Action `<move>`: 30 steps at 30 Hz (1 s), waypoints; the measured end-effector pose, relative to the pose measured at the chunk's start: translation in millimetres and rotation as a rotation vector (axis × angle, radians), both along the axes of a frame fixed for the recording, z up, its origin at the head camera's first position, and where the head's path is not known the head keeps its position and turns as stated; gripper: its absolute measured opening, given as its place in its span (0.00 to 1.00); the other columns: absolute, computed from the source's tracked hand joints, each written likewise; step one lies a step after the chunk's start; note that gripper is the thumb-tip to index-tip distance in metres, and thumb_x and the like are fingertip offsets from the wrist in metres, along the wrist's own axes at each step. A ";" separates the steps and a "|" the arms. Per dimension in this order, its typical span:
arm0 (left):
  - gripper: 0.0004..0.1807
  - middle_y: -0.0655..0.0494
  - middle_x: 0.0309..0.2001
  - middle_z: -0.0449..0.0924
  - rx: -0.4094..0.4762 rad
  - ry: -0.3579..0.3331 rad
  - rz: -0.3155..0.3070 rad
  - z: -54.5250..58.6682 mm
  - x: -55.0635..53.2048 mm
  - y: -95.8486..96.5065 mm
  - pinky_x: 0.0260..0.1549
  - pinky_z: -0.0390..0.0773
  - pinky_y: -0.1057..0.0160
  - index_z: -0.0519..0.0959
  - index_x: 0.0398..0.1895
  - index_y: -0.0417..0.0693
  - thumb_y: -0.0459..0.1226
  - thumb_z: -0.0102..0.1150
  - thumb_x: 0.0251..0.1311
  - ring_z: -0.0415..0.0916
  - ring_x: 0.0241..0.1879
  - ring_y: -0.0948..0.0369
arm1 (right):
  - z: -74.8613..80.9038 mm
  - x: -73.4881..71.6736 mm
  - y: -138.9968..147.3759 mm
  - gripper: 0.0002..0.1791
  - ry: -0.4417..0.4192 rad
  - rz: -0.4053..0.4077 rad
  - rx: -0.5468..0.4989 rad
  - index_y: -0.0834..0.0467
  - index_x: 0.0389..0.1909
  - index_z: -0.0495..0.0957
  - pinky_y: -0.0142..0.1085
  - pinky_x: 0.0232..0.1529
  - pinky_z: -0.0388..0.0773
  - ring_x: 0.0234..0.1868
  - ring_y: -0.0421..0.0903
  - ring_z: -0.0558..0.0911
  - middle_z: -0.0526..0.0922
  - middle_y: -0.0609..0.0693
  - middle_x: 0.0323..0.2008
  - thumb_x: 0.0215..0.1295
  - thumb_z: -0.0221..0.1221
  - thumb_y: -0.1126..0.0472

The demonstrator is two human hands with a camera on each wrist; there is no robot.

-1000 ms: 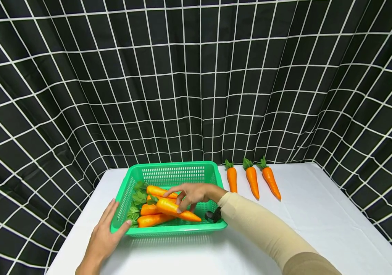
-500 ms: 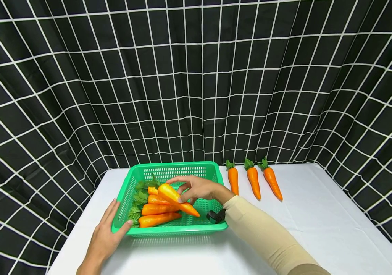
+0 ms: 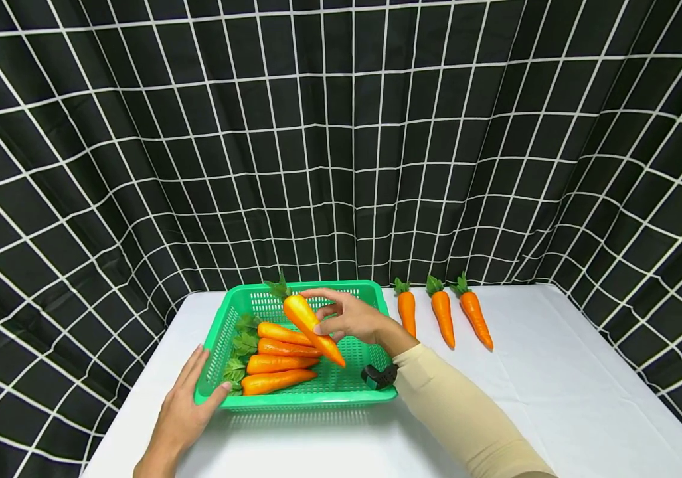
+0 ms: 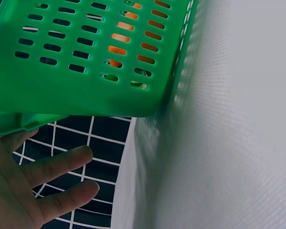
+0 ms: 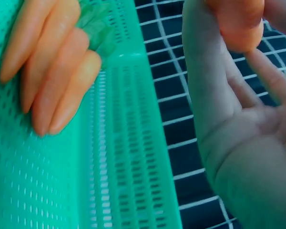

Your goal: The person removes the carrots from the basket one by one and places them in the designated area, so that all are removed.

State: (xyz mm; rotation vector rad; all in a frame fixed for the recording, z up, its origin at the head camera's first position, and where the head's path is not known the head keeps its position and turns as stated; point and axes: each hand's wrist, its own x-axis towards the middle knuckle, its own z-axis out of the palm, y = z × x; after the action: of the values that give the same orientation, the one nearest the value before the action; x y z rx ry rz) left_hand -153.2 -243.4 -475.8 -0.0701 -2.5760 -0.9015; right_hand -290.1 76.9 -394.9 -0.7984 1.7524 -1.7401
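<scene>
My right hand [image 3: 357, 320] pinches a carrot [image 3: 303, 315] between thumb and fingers, above the green basket [image 3: 311, 401]. Its leafy top points up and to the left, its tip down to the right. In the right wrist view only part of the held carrot [image 5: 240, 26] shows. Several carrots [image 3: 279, 382] lie side by side in the left part of the basket, leaves toward its left wall. At the basket's front left corner rests my left hand [image 3: 180, 406], thumb at the rim. In the left wrist view its fingers [image 4: 62, 164] are straight and spread.
To the right of the basket, three carrots [image 3: 442, 317] lie in a row on the white tablecloth [image 3: 532, 372], leaves toward the back. A black gridded curtain [image 3: 341, 166] stands behind and along both sides. A black wrist device [image 3: 378, 377] sits under the right wrist.
My right hand has lifted the carrot off the others in the basket, raising and tilting it more upright. My left hand stays at the basket corner.
</scene>
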 end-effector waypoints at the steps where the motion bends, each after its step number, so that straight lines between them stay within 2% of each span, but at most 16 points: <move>1: 0.41 0.51 0.74 0.53 0.000 0.001 0.000 0.0 0.2 0.0 0.54 0.63 0.34 0.61 0.72 0.43 0.51 0.63 0.59 0.59 0.64 0.37 | 1.8 1.2 0.6 0.37 0.005 -0.021 -0.012 0.49 0.67 0.68 0.44 0.32 0.82 0.35 0.53 0.81 0.77 0.59 0.37 0.56 0.63 0.72; 5: 0.41 0.52 0.74 0.53 0.000 0.007 -0.002 0.4 0.1 0.0 0.54 0.63 0.34 0.61 0.72 0.44 0.51 0.63 0.59 0.59 0.65 0.37 | 8.5 6.8 3.8 0.37 0.036 -0.091 -0.055 0.49 0.69 0.66 0.49 0.33 0.83 0.37 0.55 0.81 0.77 0.60 0.38 0.57 0.63 0.70; 10: 0.42 0.52 0.74 0.53 -0.004 0.004 -0.004 1.3 0.1 -0.1 0.54 0.62 0.33 0.61 0.73 0.44 0.51 0.63 0.59 0.59 0.65 0.37 | 13.4 15.9 8.9 0.37 0.083 -0.149 -0.058 0.46 0.69 0.66 0.49 0.34 0.82 0.38 0.56 0.81 0.78 0.63 0.41 0.59 0.64 0.67; 19: 0.41 0.52 0.74 0.53 0.005 0.017 -0.011 1.0 1.3 0.2 0.54 0.63 0.33 0.61 0.73 0.45 0.50 0.63 0.59 0.59 0.65 0.38 | 24.6 44.9 25.1 0.37 0.106 -0.244 -0.141 0.47 0.70 0.64 0.50 0.34 0.82 0.37 0.58 0.81 0.75 0.64 0.44 0.61 0.62 0.69; 24: 0.42 0.52 0.74 0.53 0.009 0.013 -0.011 0.8 0.6 -0.1 0.55 0.62 0.34 0.61 0.72 0.45 0.50 0.64 0.59 0.58 0.65 0.38 | 29.5 59.1 35.9 0.37 0.166 -0.280 -0.146 0.47 0.70 0.64 0.49 0.34 0.82 0.38 0.58 0.82 0.77 0.63 0.43 0.60 0.62 0.68; 30: 0.41 0.51 0.73 0.54 0.012 0.009 -0.006 0.4 0.2 0.2 0.55 0.62 0.35 0.62 0.72 0.45 0.49 0.65 0.58 0.58 0.65 0.38 | 31.0 73.9 46.4 0.38 0.232 -0.312 -0.140 0.49 0.71 0.63 0.41 0.33 0.81 0.36 0.56 0.82 0.78 0.63 0.43 0.59 0.63 0.69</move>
State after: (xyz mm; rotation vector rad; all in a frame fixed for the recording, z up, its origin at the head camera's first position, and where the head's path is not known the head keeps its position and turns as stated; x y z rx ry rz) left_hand -153.0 -243.2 -475.4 -0.0779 -2.5629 -0.9164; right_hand -216.3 123.3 -363.9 -0.8503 2.0130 -2.0614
